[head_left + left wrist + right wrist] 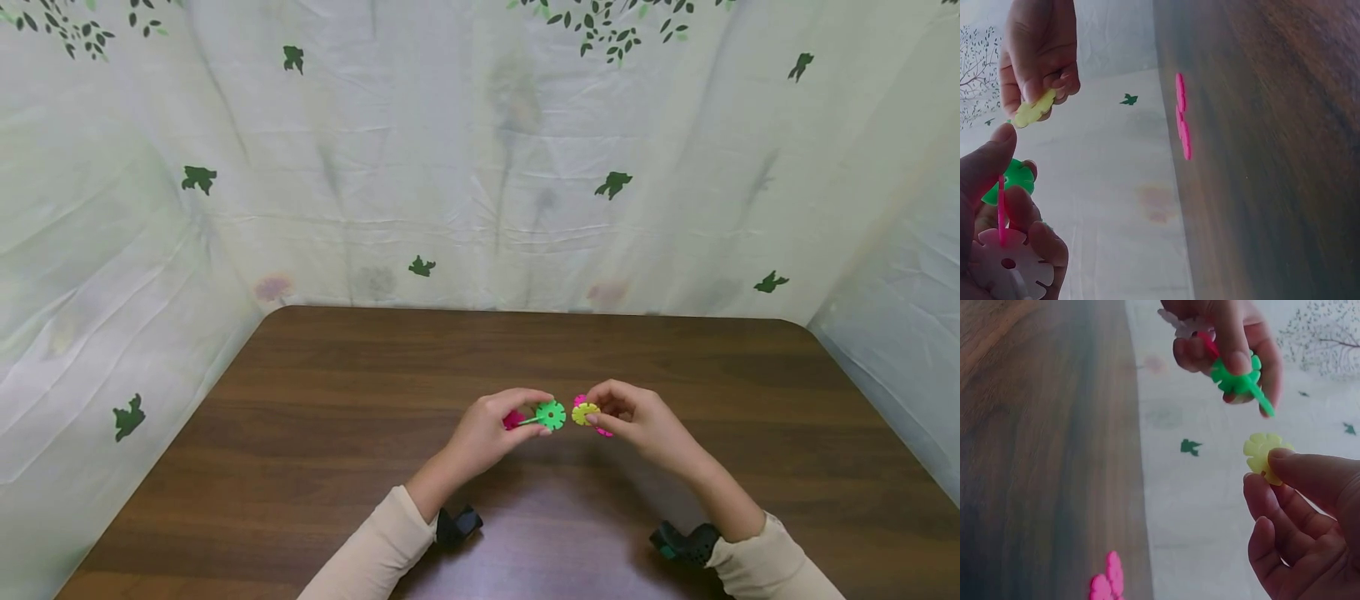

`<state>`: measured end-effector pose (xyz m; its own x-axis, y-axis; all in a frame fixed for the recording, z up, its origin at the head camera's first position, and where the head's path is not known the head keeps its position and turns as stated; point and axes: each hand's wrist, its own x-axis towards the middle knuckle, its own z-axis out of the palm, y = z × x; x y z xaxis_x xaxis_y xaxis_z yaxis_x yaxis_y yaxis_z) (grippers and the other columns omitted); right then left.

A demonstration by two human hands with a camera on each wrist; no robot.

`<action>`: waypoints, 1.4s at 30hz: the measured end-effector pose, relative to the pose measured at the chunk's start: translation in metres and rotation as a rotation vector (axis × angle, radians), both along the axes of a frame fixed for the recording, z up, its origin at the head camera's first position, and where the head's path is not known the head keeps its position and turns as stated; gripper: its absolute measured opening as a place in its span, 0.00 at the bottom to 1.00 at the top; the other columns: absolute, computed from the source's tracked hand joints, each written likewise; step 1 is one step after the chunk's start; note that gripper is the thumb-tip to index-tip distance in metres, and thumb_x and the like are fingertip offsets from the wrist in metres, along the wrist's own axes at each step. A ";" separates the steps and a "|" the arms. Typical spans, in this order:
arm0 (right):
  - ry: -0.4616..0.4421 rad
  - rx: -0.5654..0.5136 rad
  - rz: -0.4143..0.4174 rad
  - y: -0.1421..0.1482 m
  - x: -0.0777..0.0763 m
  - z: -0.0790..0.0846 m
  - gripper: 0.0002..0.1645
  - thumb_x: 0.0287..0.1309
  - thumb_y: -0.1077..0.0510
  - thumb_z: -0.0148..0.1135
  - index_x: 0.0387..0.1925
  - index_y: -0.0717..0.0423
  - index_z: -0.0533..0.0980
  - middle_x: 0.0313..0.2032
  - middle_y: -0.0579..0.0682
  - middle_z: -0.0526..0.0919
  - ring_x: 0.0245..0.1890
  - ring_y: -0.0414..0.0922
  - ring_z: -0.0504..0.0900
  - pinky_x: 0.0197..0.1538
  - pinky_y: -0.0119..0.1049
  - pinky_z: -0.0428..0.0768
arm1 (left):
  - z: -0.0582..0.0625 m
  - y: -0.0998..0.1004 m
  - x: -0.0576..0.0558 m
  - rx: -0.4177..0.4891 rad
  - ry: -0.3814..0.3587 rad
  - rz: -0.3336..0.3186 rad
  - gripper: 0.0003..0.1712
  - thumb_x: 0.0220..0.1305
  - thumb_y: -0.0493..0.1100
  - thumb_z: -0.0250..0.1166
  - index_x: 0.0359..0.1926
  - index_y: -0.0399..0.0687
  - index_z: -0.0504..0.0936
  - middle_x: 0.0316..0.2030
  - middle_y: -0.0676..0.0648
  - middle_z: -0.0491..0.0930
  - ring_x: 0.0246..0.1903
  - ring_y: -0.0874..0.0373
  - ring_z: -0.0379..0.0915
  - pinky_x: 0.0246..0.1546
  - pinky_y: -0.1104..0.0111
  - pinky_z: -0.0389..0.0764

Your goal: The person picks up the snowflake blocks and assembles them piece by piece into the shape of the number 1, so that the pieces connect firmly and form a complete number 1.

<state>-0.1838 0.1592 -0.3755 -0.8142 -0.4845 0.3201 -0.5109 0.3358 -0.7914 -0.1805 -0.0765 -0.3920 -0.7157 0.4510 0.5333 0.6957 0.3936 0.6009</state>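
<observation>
My left hand (483, 432) grips a small cluster of joined, notched flower-shaped discs. A green disc (551, 416) faces up at its fingertips, with another green one (1262, 400) set edge-on against it. A pink disc (513, 419) and a whitish disc (997, 269) sit deeper in that hand, partly covered by fingers. Just to the right, my right hand (647, 421) pinches a single yellow disc (1261, 453) between thumb and forefinger. A small gap separates the yellow disc from the green ones.
Pink flower discs (1184, 137) lie on the brown wooden table (375, 358), partly behind my right hand in the head view. A pale curtain (450, 167) with leaf and bird prints hangs beyond the table. Dark cameras (459, 527) are strapped at both wrists.
</observation>
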 end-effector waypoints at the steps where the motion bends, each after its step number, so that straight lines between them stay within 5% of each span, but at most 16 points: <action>1: 0.008 -0.002 0.003 -0.001 0.000 0.001 0.10 0.49 0.64 0.64 0.36 0.58 0.75 0.31 0.47 0.78 0.27 0.45 0.77 0.29 0.34 0.77 | 0.000 0.000 0.000 0.000 -0.002 -0.002 0.20 0.47 0.42 0.70 0.45 0.47 0.80 0.39 0.52 0.80 0.30 0.66 0.73 0.30 0.78 0.73; 16: 0.161 0.008 0.014 -0.020 0.020 0.031 0.08 0.45 0.71 0.64 0.31 0.61 0.77 0.27 0.52 0.78 0.20 0.42 0.73 0.20 0.32 0.73 | 0.001 0.001 0.002 -0.007 -0.017 -0.014 0.21 0.47 0.41 0.70 0.45 0.46 0.80 0.38 0.52 0.79 0.28 0.66 0.71 0.27 0.78 0.72; 28: 0.346 -0.080 0.086 -0.023 0.017 0.031 0.12 0.36 0.76 0.66 0.26 0.63 0.78 0.26 0.53 0.80 0.20 0.42 0.74 0.20 0.32 0.74 | 0.005 0.001 0.005 -0.025 0.043 -0.055 0.20 0.49 0.43 0.69 0.45 0.44 0.79 0.35 0.52 0.79 0.21 0.67 0.63 0.21 0.79 0.67; 36: 0.235 -0.040 0.048 -0.022 0.019 0.034 0.09 0.43 0.72 0.65 0.30 0.62 0.78 0.28 0.52 0.80 0.20 0.41 0.73 0.20 0.32 0.74 | 0.006 -0.002 0.002 0.014 -0.009 -0.106 0.20 0.50 0.42 0.69 0.46 0.43 0.79 0.37 0.50 0.79 0.28 0.66 0.71 0.26 0.78 0.72; 42: 0.249 0.002 0.034 -0.020 0.020 0.037 0.11 0.43 0.73 0.65 0.31 0.61 0.77 0.29 0.50 0.79 0.25 0.40 0.75 0.27 0.32 0.76 | 0.005 -0.004 -0.001 0.023 -0.021 -0.142 0.20 0.50 0.41 0.68 0.46 0.43 0.78 0.39 0.50 0.79 0.33 0.64 0.74 0.34 0.77 0.74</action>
